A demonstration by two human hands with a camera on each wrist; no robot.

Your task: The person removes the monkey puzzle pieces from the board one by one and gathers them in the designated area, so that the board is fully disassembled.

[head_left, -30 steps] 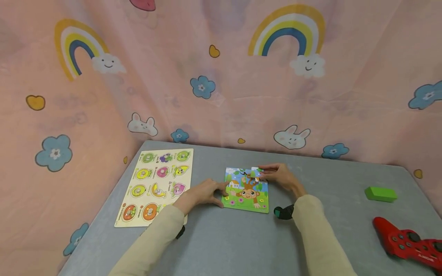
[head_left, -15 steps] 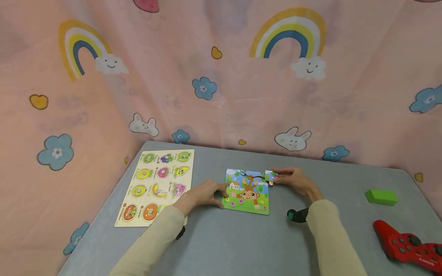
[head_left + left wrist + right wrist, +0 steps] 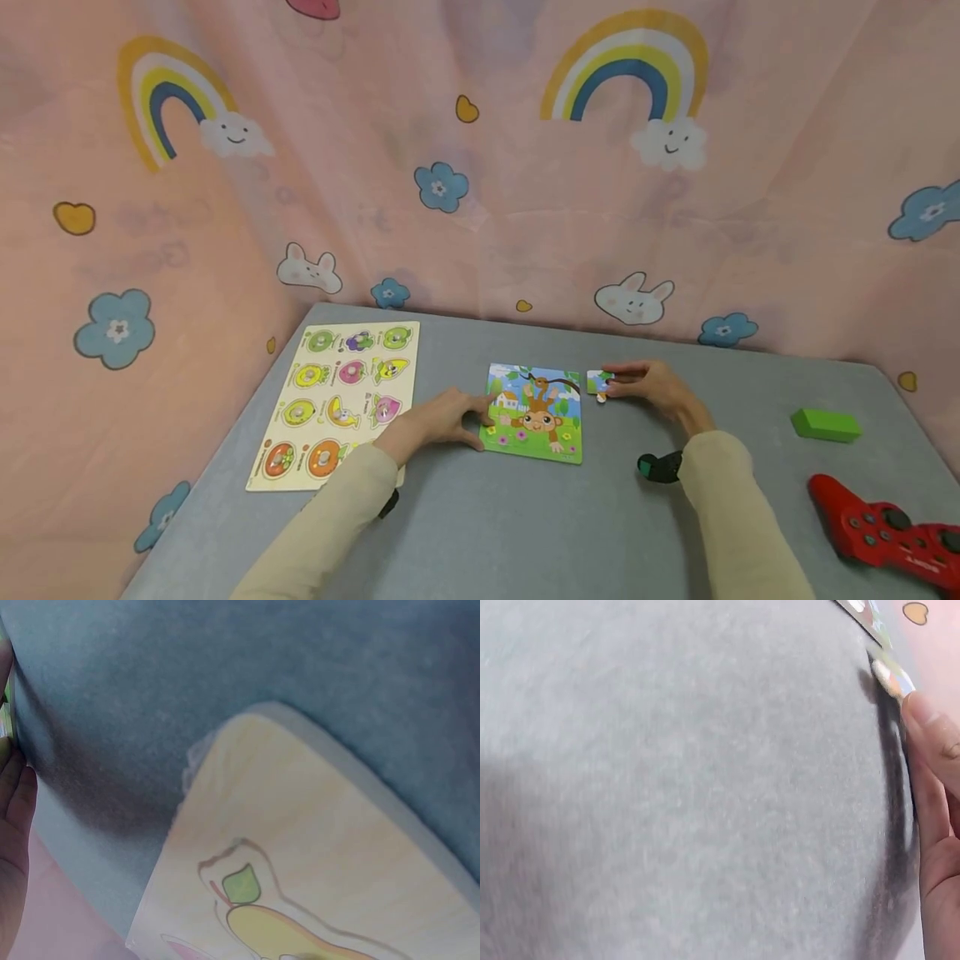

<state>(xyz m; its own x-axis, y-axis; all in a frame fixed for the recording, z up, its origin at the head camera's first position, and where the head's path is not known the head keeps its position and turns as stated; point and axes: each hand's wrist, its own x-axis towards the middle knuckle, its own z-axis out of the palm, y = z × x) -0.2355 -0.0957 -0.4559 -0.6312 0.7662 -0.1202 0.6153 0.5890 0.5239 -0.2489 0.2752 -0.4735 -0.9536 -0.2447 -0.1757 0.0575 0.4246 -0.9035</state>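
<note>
A square monkey jigsaw puzzle (image 3: 532, 417) lies flat at the middle of the table in the head view. My left hand (image 3: 450, 417) rests at its left edge, fingertips on the puzzle's side and thumb by the lower left corner. To the right of the puzzle, my right hand (image 3: 648, 387) pinches a small puzzle piece (image 3: 597, 382) with blue and green print, apart from the puzzle. The right wrist view shows this piece (image 3: 891, 677) edge-on at the thumb and fingertips. Only part of my left hand (image 3: 13, 840) shows in the left wrist view.
A wooden fruit puzzle board (image 3: 288, 454) with knobbed pieces lies left, partly under the left forearm. On the right are a green block (image 3: 825, 424) and a red game controller (image 3: 885, 525). A pink printed curtain (image 3: 510, 233) hangs behind the grey table (image 3: 517, 533).
My right hand has moved right with the puzzle piece, from over the puzzle's upper right corner to beside it. The left hand has stayed at the puzzle's left edge.
</note>
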